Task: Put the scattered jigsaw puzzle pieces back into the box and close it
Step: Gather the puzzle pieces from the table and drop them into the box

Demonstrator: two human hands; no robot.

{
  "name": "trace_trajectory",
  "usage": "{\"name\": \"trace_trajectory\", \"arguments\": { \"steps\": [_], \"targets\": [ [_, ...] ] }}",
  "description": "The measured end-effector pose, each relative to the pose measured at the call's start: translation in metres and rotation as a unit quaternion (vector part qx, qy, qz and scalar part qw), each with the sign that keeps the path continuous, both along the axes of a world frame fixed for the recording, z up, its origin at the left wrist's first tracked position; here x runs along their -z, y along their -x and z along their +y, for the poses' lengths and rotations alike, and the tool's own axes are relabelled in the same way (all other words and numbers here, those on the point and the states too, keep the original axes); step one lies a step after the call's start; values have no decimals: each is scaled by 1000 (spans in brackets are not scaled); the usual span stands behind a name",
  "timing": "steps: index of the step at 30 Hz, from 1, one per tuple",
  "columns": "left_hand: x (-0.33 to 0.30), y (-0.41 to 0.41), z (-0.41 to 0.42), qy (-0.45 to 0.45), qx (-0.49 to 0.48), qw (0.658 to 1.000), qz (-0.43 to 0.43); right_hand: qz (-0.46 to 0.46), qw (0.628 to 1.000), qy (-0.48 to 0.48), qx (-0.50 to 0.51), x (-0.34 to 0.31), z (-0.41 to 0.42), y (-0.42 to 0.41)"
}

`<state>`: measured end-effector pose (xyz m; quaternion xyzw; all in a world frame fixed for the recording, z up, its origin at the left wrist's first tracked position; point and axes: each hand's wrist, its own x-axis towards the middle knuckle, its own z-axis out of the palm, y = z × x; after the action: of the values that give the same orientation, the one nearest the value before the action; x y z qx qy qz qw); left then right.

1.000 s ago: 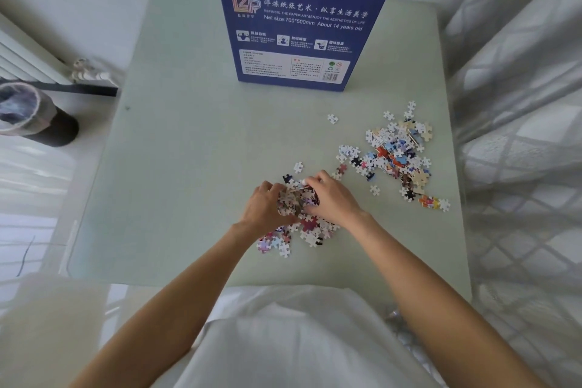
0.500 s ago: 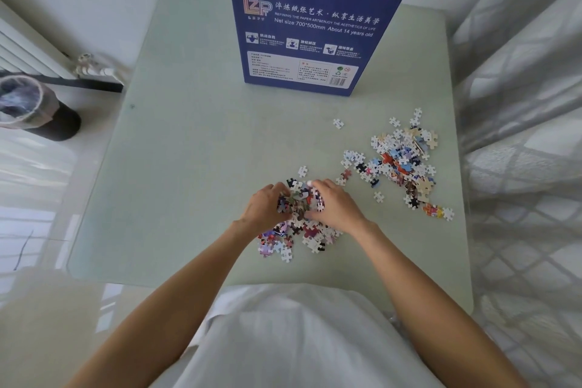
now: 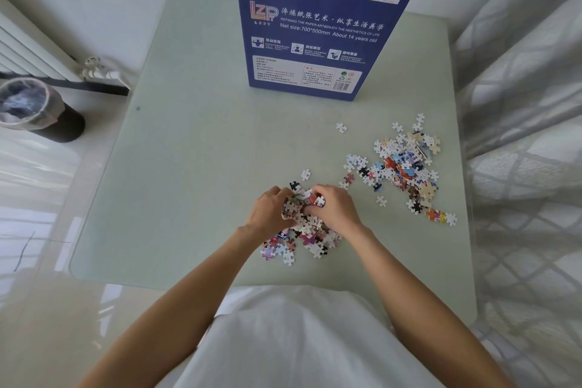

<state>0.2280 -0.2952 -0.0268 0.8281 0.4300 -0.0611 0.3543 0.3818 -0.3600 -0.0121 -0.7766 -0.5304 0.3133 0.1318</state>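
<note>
A tall blue puzzle box [image 3: 318,25] stands upright at the far middle of the pale green table [image 3: 189,167]; its top is out of view. My left hand [image 3: 271,211] and my right hand [image 3: 335,209] face each other with curled fingers and grip a handful of jigsaw pieces [image 3: 300,206] between them. More pieces [image 3: 302,241] lie on the table under and behind my hands. A second, bigger heap of pieces [image 3: 404,167] spreads out to the right. A few single pieces [image 3: 341,127] lie apart near the box.
A black waste bin [image 3: 34,110] with a plastic liner stands on the floor to the left, beside a white radiator [image 3: 28,50]. A grey patterned curtain [image 3: 529,135] hangs along the table's right edge. My white clothing [image 3: 299,343] fills the bottom of the view.
My hands have drawn closer together and gathered the pieces into a tighter bunch between them. The view has shifted slightly, with the box and table lower in the frame.
</note>
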Motion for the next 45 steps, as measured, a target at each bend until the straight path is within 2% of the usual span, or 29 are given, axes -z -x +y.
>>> {"name": "trace_trajectory", "arguments": {
  "steps": [7, 16, 23, 28, 32, 36, 39, 42, 45],
  "targets": [
    [-5, 2, 5, 23, -36, 999, -16, -7, 996, -61, 61, -9, -14, -13],
    [-11, 15, 18, 39, -68, 997, -20, -80, 992, -94, 35, -16, -22, -23],
    [-29, 21, 29, 9, -64, 998, -27, -100, 993, -58, -13, -32, -16, -32],
    [-54, 20, 45, -24, -35, 997, -70, -65, 994, -83, -34, -79, -1, -42],
    [-86, 16, 68, -52, -3, 992, -117, -33, 986, -162, -28, -147, 24, -60],
    [-140, 3, 109, -109, 16, 976, -189, -27, 962, -270, -42, -235, 75, -85],
    [-188, -8, 142, -159, 5, 950, -268, -32, 922, -385, -34, -295, 118, -100],
    [-233, -19, 170, -207, -19, 921, -330, -106, 865, -489, -45, -336, 167, -116],
    [-270, -31, 189, -268, -35, 883, -383, -210, 815, -524, -132, -344, 209, -128]
  ]
}}
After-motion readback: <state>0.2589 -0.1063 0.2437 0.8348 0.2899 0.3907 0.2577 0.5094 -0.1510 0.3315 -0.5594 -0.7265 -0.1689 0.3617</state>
